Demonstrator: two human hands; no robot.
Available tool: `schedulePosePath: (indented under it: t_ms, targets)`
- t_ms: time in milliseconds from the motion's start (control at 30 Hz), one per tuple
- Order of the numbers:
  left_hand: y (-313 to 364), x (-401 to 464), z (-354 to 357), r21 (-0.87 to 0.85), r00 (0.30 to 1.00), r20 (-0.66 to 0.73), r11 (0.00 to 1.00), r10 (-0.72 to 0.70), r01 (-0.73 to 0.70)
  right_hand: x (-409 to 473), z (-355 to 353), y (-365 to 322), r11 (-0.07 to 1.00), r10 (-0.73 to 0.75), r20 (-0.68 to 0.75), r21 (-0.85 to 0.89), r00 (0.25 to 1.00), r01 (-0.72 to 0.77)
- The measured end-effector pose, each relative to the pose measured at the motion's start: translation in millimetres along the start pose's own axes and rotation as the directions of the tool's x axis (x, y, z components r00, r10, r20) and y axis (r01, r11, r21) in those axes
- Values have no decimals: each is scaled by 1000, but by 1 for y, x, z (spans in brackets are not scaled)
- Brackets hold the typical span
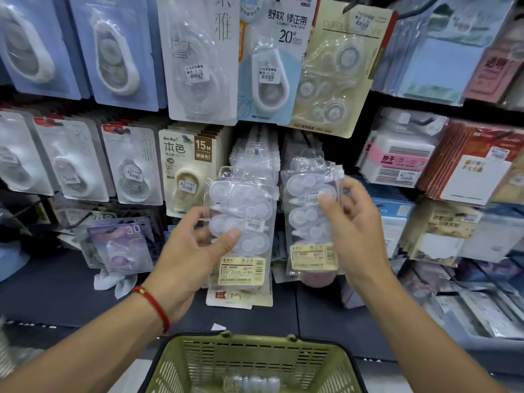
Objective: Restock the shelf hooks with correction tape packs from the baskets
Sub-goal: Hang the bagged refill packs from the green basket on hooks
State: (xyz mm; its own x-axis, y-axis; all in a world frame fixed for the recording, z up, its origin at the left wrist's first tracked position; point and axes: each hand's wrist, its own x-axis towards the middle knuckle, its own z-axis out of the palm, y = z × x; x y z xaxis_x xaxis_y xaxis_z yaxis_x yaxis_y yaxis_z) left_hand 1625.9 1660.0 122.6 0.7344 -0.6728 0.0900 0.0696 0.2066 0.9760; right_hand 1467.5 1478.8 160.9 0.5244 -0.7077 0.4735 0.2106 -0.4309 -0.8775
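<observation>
My left hand (195,245) grips a clear pack of white correction tapes (241,231) with a yellow label, thumb on its front. My right hand (348,219) holds a second, matching pack (309,219) by its upper right side, thumb on the front. Both packs are upright in front of the shelf. Right behind them a row of the same clear packs (255,154) hangs on a shelf hook. Below, a green basket (255,361) holds one more correction tape pack (252,382).
Carded correction tapes hang all around: blue cards (113,49) upper left, a beige 15M card (187,171) left of centre, a purple pack (119,242) lower left. Sticky notes and paper goods (442,66) fill the right. A dark shelf ledge (56,290) runs below.
</observation>
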Motion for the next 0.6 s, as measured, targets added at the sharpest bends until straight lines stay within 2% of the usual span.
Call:
schedulePosePath:
  t_ms: [200,400,600]
  targets:
    - [0,1,-5,41,999,-19,999,26,-26,19,1,5,990,93,-33,109,995,-89]
    - [3,0,-5,48,1000,-9,998,29,-29,22,0,13,982,151,-72,127,986,-141]
    - [4,-1,-4,50,999,-16,998,36,-35,23,1,11,992,123,-103,32,987,-120]
